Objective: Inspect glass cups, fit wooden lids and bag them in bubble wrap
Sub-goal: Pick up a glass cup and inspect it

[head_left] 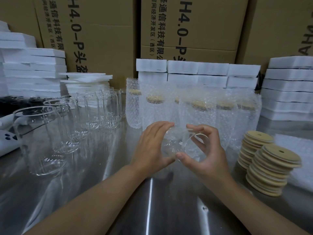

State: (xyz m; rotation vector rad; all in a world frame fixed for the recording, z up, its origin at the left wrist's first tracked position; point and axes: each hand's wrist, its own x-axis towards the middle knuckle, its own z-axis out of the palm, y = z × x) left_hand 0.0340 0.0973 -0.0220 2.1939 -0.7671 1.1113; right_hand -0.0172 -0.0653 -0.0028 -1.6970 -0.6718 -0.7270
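A clear glass cup point(180, 144) lies tilted on its side above the steel table, its open mouth turned to the right. My left hand point(151, 146) grips its base end with fingers over the top and thumb below. My right hand point(205, 150) holds the rim end, thumb under it and fingers curled around it. Two stacks of round wooden lids point(269, 168) stand at the right. Several bare glass cups point(72, 122) line the left side. Behind my hands stand several cups with lids bagged in bubble wrap point(199, 109).
The steel table point(105, 192) reflects light in front. White foam blocks point(33, 70) are stacked at the left, back and right, with cardboard boxes point(186, 31) behind. Flat bubble wrap point(299, 150) lies at the far right. A white object point(6, 138) sits at the left edge.
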